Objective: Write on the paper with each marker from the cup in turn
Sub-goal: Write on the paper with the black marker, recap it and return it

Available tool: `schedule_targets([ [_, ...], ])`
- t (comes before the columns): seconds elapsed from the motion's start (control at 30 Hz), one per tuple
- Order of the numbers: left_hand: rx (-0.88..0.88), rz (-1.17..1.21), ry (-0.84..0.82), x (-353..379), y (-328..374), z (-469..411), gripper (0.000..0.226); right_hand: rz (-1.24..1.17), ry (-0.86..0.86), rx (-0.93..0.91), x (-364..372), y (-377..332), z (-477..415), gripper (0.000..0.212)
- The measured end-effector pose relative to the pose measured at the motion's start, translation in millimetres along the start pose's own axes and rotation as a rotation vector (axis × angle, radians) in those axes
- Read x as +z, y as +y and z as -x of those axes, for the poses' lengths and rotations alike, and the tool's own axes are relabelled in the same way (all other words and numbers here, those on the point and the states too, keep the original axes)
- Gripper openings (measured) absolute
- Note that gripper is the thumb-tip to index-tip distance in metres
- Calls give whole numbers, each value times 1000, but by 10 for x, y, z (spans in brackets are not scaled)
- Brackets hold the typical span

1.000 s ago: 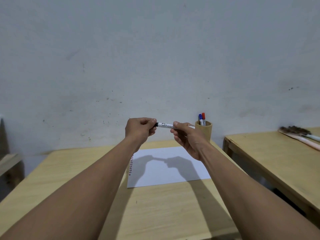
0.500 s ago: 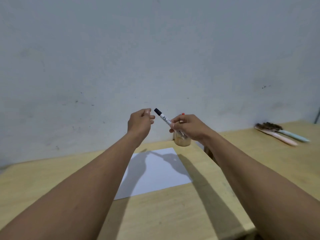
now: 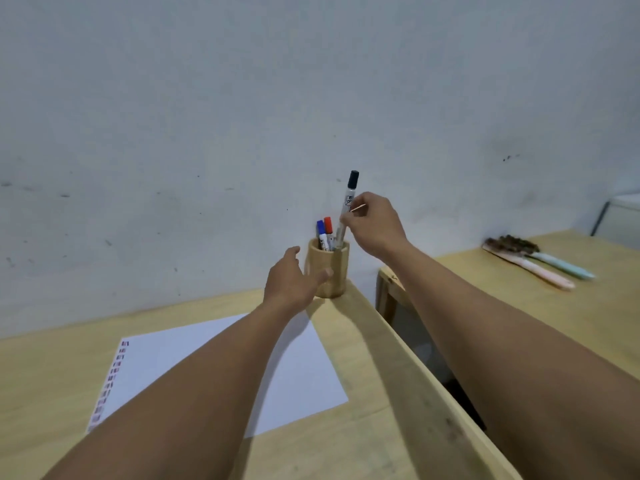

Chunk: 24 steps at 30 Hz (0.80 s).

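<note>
A round wooden cup (image 3: 332, 271) stands at the back right corner of the table, holding a blue-capped marker (image 3: 321, 230) and a red-capped marker (image 3: 328, 226). My right hand (image 3: 375, 223) pinches a black-capped white marker (image 3: 348, 199) upright, its lower end inside the cup's mouth. My left hand (image 3: 292, 282) is around the cup's left side, thumb on its front. The white paper (image 3: 298, 372) lies on the table with rows of small marks along its left edge, partly hidden by my left forearm.
The wooden table (image 3: 45, 375) ends at a right edge (image 3: 408, 368) close to the cup. A gap separates it from a second wooden table (image 3: 588, 313) on the right, where two brushes (image 3: 533, 261) lie. A pale wall rises behind.
My right hand carried the capped black marker from in front of me to the cup and turned it upright. My left hand let go of the marker and moved to the cup.
</note>
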<state>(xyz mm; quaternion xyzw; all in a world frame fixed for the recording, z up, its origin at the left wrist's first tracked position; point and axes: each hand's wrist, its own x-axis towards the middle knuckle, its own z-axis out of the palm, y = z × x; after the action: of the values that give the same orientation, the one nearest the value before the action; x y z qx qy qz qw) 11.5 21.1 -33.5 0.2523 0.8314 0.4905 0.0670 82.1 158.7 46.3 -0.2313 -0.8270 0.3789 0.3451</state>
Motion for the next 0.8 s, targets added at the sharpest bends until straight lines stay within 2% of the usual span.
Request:
schedule_targets([
  [0.1,1,-25,-2,161,-43,-124,93,28,-17,-1,91,84,-97,10],
  [0.23,45,-4,25,291,-64,-187,61,119,-76,18,263,180,-192,10],
  [0.33,49,-15,49,335,-102,-229,50,189,-137,47,379,248,-230,19],
  [0.53,71,2,58,339,-148,-255,49,281,-135,121,454,314,-267,23],
  [0.7,76,7,57,338,-150,-255,56,344,-82,92,463,278,-262,12],
  [0.8,79,13,57,332,-143,-249,57,364,-72,56,487,250,-266,17],
])
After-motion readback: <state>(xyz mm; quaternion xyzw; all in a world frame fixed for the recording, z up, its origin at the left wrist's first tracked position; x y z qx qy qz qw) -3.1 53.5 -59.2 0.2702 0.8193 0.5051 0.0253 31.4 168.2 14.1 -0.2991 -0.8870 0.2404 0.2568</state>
